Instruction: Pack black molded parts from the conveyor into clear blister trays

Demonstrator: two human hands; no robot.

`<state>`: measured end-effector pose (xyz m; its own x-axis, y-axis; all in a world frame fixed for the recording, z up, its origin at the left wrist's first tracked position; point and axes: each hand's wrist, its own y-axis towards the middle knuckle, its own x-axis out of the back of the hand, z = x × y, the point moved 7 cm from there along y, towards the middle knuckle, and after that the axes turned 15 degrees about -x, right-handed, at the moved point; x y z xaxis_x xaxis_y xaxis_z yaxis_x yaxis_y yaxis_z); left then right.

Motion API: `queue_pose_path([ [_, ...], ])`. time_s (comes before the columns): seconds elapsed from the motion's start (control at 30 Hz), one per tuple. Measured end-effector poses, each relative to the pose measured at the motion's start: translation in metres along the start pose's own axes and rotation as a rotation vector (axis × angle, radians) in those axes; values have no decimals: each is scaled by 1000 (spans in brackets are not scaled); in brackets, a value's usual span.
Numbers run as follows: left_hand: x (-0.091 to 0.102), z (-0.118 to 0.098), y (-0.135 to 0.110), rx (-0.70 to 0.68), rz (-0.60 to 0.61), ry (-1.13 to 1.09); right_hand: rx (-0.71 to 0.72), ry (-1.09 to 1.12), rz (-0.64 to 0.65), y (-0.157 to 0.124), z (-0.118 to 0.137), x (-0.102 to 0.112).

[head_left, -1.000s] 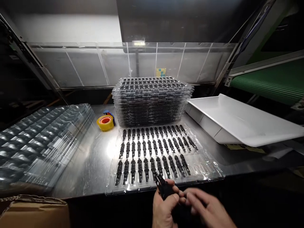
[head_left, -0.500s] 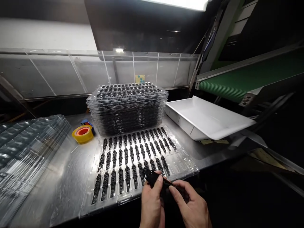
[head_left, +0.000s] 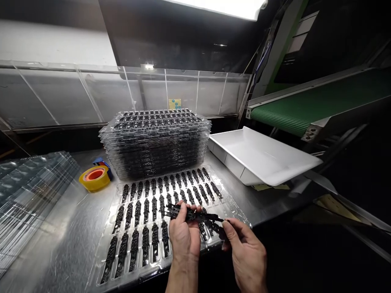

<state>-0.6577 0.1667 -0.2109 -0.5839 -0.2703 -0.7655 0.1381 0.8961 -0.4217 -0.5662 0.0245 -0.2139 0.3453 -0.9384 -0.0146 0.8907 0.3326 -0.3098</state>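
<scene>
My left hand (head_left: 185, 236) is closed around several slim black plastic parts (head_left: 195, 215), which fan out over its palm. At their right end, my right hand (head_left: 246, 252) pinches a black part between thumb and fingers. Both hands are above the front right of a clear plastic tray (head_left: 99, 252). Rows of similar black parts (head_left: 134, 246) lie in the tray's slots. My hands and the held parts hide some slots in the front and middle rows.
Behind the tray rises a stack of filled clear trays (head_left: 155, 146). Yellow tape (head_left: 94, 179) lies to its left, near more stacked clear trays (head_left: 33, 203). On the right are a white bin (head_left: 259, 156) and a green conveyor belt (head_left: 293, 110).
My left hand has moved left and up over the tray, and the held black parts are now spread out. The view has shifted slightly.
</scene>
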Motion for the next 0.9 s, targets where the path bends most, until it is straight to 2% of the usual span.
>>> queue_pose_path([
  [0.1, 7, -3, 7, -17, -14, 40, -16, -51, 108, 22, 19, 16],
  [0.2, 15, -12, 11, -45, 33, 134, -15, -355, 296, 47, 59, 21],
  [0.27, 16, -18, 9, -58, 138, 240, 40, -710, 517, 59, 83, 5],
  [0.33, 19, -22, 3, -67, 209, 352, 107, -1066, 694, 68, 94, -17],
  [0.43, 27, -27, -6, -72, 221, 465, 125, -1364, 777, 88, 93, -51],
  [0.53, 36, -29, -12, -78, 221, 520, 116, -1399, 798, 101, 82, -82],
  [0.63, 47, -29, -12, -102, 214, 570, 130, -1361, 825, 106, 73, -95],
  [0.8, 57, -18, -13, -68, 297, 761, 33, -1248, 885, 112, 65, -87],
  [0.9, 46, -15, -17, -111, 433, 991, -40, -1147, 956, 116, 62, -80],
])
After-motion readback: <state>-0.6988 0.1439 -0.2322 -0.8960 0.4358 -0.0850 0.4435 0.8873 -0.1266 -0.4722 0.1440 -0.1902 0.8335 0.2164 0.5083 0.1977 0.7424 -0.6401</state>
